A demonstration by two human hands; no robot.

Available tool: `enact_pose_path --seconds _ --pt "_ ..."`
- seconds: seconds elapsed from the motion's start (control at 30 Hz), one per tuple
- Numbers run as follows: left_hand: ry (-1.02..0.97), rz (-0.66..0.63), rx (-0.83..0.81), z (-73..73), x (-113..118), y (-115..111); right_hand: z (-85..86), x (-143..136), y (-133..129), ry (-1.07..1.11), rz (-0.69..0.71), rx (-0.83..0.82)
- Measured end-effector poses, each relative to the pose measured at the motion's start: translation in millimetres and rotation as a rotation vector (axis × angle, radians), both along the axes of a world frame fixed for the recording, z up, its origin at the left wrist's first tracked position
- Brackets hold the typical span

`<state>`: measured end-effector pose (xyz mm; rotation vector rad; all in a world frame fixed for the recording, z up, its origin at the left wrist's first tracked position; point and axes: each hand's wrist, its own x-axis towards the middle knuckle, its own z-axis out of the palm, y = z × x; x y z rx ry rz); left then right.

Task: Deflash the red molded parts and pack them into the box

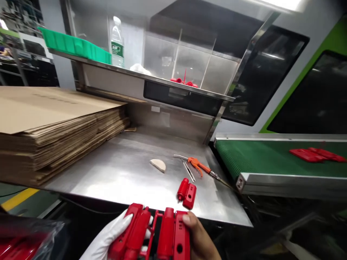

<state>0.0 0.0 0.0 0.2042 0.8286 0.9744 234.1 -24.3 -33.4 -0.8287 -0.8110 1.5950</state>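
At the near edge of the worktop point(108, 173), two hands hold up a red plastic moulding point(166, 231). The gloved left hand point(111, 233) has its fingers wrapped around the left half; the bare right hand point(202, 236) grips the right half, thumb pressed on its outer block. The moulding looks light, stiff and glossy, so it may slip a little against the glove. The thin bars between the halves seem fragile; the thicker outer blocks offer the safer hold.
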Motion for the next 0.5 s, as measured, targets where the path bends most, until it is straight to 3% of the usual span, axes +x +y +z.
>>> enact_pose_path --seconds 0.1,0.27,0.5 --pt "0.015 -0.01 0.023 4.3 11 6 5.0 8 -1 -0.003 -0.09 0.004" --pt "0.132 0.015 0.08 20.8 24 13 21.4 16 -3 -0.079 -0.113 0.081" --pt "-0.162 -0.151 0.039 58.5 28 5 35.3 22 0 -0.143 -0.175 0.132"
